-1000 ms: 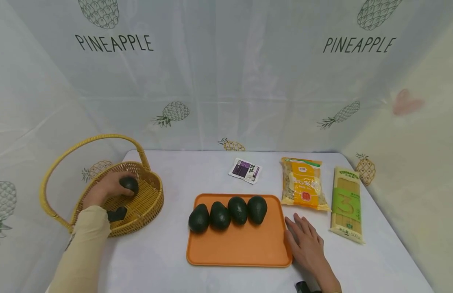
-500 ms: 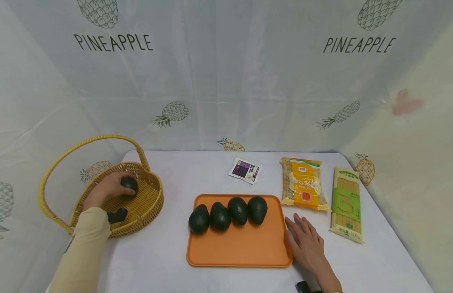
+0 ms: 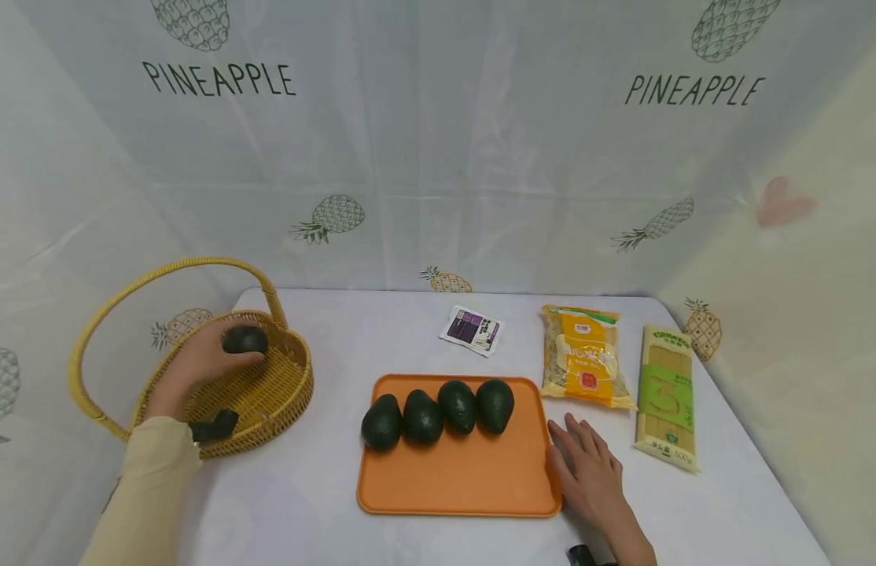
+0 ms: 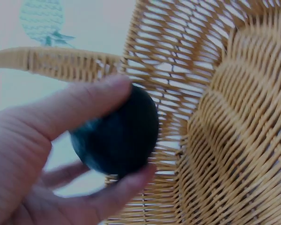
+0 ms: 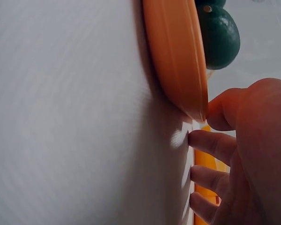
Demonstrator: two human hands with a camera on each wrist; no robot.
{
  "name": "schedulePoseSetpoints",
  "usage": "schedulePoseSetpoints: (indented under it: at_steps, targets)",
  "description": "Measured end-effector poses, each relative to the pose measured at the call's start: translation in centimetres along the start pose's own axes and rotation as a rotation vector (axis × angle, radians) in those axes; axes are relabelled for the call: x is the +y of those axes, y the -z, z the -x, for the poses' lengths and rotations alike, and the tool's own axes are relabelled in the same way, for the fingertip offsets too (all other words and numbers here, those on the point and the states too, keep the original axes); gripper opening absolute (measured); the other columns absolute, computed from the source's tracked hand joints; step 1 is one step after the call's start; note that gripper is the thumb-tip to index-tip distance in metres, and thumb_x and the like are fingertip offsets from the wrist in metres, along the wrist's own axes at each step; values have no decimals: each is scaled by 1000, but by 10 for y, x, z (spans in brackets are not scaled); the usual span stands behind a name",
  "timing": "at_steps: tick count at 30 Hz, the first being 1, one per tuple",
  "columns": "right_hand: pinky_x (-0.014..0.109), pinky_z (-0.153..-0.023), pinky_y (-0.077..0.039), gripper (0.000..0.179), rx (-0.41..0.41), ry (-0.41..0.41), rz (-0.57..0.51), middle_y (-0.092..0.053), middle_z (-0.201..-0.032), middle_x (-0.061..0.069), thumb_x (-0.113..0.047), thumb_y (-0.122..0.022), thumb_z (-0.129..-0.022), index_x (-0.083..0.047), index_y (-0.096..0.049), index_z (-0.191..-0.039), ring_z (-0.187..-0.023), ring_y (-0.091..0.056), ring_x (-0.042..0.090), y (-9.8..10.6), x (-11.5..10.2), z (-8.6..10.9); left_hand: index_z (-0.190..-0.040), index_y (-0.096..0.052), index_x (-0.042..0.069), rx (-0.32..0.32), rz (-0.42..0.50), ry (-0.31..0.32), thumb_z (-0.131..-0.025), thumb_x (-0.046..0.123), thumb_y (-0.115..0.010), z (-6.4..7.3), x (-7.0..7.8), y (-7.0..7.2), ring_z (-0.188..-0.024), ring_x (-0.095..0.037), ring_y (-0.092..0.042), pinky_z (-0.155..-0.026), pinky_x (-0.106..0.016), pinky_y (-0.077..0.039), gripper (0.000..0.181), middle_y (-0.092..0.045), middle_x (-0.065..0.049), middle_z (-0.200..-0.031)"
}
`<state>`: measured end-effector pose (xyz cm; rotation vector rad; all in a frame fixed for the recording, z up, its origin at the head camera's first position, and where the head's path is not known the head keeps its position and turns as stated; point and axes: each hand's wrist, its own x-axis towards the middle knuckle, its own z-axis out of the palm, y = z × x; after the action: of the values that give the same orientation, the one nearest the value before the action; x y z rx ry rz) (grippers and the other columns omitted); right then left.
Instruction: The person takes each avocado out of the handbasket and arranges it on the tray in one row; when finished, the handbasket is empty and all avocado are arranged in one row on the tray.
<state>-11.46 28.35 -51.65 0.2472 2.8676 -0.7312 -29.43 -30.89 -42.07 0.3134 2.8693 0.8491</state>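
Note:
My left hand (image 3: 200,363) grips a dark green avocado (image 3: 245,339) above the inside of a yellow wicker basket (image 3: 305,385) with a tall hoop handle. In the left wrist view the thumb and fingers curl around the avocado (image 4: 119,133), close to the woven wall. At the near right corner of an orange tray (image 3: 459,483), my right hand (image 3: 592,478) lies with its fingers relaxed. The right wrist view has its thumb at the tray's rim (image 5: 178,61) and its fingertips on the white table. Several avocados (image 3: 422,417) stand in a row along the tray's far side.
Behind the tray lies a small white and purple packet (image 3: 472,329). To the right are a yellow and orange bag of grains (image 3: 587,356) and a green-banded pack of noodles (image 3: 667,398). A curtain printed with pineapples (image 3: 438,157) hangs behind the table.
My left hand has risen slightly with the avocado, turning so more of it shows. My right hand stays by the tray; the head view has shifted a little.

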Motion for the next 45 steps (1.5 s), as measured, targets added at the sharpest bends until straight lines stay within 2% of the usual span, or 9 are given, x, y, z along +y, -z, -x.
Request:
schedulePoseSetpoints:
  at_steps: [3, 7, 10, 13, 18, 27, 32, 36, 45]
  targets:
    - [81, -120, -17, 55, -4, -3, 4, -27, -176, 21, -40, -48, -114, -15, -48, -162, -162, -13, 49, 1, 0, -1, -154, -54, 5, 43, 95, -31, -98, 33, -81, 6, 5, 0, -137, -56, -51, -103, -64, -53, 68, -48, -33, -156]
    - [81, -120, -16, 55, 2, -14, 6, -27, -176, 22, -38, -49, -114, -14, -48, -162, -162, -13, 49, 1, 0, -1, -158, -50, 13, 111, 254, -45, -99, 32, -80, 12, 11, -2, -125, -26, -66, -90, -24, -59, 69, -45, -26, -160]
    - [82, -120, -17, 54, 13, -13, 7, -28, -175, 23, -37, -50, -113, -13, -49, -161, -162, -13, 49, -1, 1, 0, -162, -46, 17, 163, 366, -48, -99, 28, -80, 18, 13, -4, -121, 5, -61, -85, -7, -54, 72, -33, -18, -172]
    - [82, -119, -17, 54, 19, -7, 10, -29, -174, 23, -37, -50, -113, -13, -50, -161, -161, -14, 50, -2, 1, -1, -162, -46, 17, 211, 437, -93, -99, 19, -80, 25, 13, -9, -122, 19, -53, -90, -4, -53, 72, -28, -5, -178]
    - [81, -120, -16, 54, 6, -13, 10, -27, -175, 22, -37, -49, -113, -14, -48, -162, -162, -13, 49, 0, -1, -1, -158, -50, 11, 271, 468, -211, -95, 3, -80, 31, 14, -17, -129, 16, -53, -95, -6, -53, 70, -34, 5, -175]
    - [81, -121, -16, 54, -7, -14, 1, -26, -176, 22, -37, -48, -114, -14, -48, -162, -163, -12, 48, 2, -1, 0, -157, -52, 9, 276, 528, -238, -94, -4, -79, 38, 31, -17, -131, 18, -54, -96, -7, -54, 70, -37, 7, -174]
    - [80, -121, -16, 54, -2, -9, -3, -27, -176, 22, -37, -49, -114, -14, -48, -162, -163, -12, 48, 1, -1, 1, -153, -53, 0, 311, 588, -341, -88, -18, -77, 46, 41, -20, -136, 14, -54, -102, -8, -51, 72, -37, -4, -174]
    - [80, -121, -16, 54, -2, -10, -1, -27, -175, 22, -36, -49, -113, -13, -48, -162, -162, -12, 49, 1, -2, 1, -152, -53, -2, 305, 643, -373, -86, -22, -75, 53, 47, -24, -137, 11, -56, -104, -9, -51, 72, -35, -11, -173]
    - [80, -121, -17, 54, 3, -9, 3, -28, -175, 22, -38, -49, -113, -13, -49, -162, -162, -14, 49, 2, -2, 1, -147, -52, -12, 292, 765, -510, -80, -31, -73, 56, 61, -30, -142, -2, -59, -107, -17, -54, 72, -42, -12, -169]
